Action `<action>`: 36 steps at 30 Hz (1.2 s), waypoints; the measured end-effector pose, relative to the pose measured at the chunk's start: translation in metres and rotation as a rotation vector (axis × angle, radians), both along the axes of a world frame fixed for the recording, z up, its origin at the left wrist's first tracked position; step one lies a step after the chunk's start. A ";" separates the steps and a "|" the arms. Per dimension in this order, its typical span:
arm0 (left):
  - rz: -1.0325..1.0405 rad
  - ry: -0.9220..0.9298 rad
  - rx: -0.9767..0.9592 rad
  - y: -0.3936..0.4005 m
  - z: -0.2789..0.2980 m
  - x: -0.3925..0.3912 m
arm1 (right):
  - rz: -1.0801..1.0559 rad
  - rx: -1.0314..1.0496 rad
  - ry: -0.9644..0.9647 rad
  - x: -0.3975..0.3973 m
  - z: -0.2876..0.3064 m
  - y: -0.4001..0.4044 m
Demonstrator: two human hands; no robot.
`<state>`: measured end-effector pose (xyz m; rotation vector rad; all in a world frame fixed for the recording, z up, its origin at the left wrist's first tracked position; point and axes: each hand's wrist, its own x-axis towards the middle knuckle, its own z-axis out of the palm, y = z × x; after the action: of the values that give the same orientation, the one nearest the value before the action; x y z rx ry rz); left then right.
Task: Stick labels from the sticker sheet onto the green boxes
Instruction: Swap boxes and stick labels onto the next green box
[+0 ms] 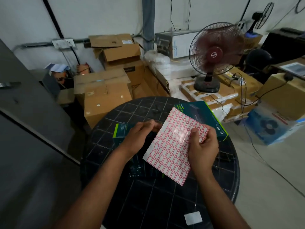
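A sticker sheet [171,146] with rows of red-bordered white labels is held above the round black table [148,204]. My right hand [203,149] grips its right edge, thumb on top. My left hand [140,138] pinches the sheet's upper left edge with curled fingers. One dark green box [203,113] lies on the table behind the sheet at the right. A second green box [122,131] lies partly under my left hand. A third dark box [143,169] lies below the sheet, mostly hidden.
A white label [193,218] sits on the table's near edge. Cardboard boxes [105,93] are stacked behind the table. A red standing fan [214,55] stands at the back right, with cables trailing over the floor. A grey panel [33,129] rises at the left.
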<state>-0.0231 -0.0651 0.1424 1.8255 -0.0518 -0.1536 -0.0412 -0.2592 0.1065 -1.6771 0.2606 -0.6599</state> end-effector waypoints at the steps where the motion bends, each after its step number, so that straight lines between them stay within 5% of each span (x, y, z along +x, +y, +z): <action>1: 0.000 -0.007 0.023 0.001 -0.001 0.000 | 0.004 -0.019 0.008 0.000 -0.001 0.002; 14: 0.004 -0.058 -0.028 0.000 -0.007 0.000 | 0.124 -0.087 0.115 -0.010 -0.006 0.009; 18: 0.013 -0.096 0.011 -0.003 -0.006 -0.002 | -0.077 -0.641 -0.078 -0.008 0.000 0.010; 20: 0.007 -0.118 0.044 -0.004 -0.008 -0.003 | 0.030 -0.775 -0.219 -0.003 0.005 0.012; 24: 0.019 -0.146 0.090 -0.002 -0.014 0.000 | 0.283 -0.736 -0.192 0.002 0.010 0.024; 28: 0.024 -0.135 0.093 0.000 -0.013 -0.001 | 0.342 -0.575 -0.084 0.004 0.008 0.026; 36: -0.058 -0.141 0.088 0.002 -0.002 -0.009 | 0.378 -0.637 -0.071 0.007 0.014 0.021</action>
<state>-0.0317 -0.0632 0.1404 1.9217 -0.2004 -0.0682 -0.0346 -0.2380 0.1208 -2.2226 -0.3526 -0.5402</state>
